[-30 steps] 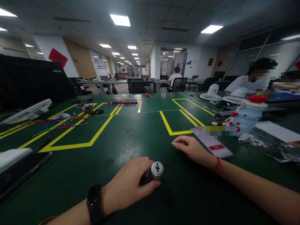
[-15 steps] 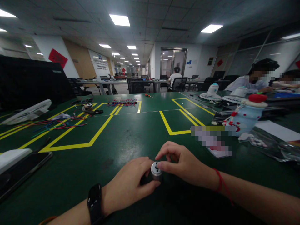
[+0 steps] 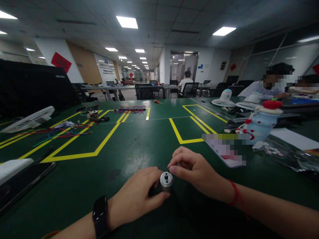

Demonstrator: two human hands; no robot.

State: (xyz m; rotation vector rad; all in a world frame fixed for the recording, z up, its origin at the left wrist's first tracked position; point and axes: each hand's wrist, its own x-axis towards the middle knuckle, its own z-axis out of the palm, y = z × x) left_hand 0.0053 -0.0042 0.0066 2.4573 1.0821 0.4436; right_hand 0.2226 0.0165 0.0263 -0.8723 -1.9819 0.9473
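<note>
A small cylindrical metal motor stands upright on the green table, its round silver face with dark holes turned up. My left hand, with a black watch at the wrist, grips it from the left between thumb and fingers. Just above and to the right of the motor is my right hand, apart from it. Thumb and index finger there are pinched together; whatever lies between the tips is too small to make out.
Loose coloured wires and a wire bundle lie left and far. A phone is at the left edge. A screwdriver lies at the back. Small fans and a blue bottle stand right; a person sits beyond.
My right hand has lifted off the motor's top face and moved slightly up and right, uncovering the holes. My left hand keeps hold of the motor.
</note>
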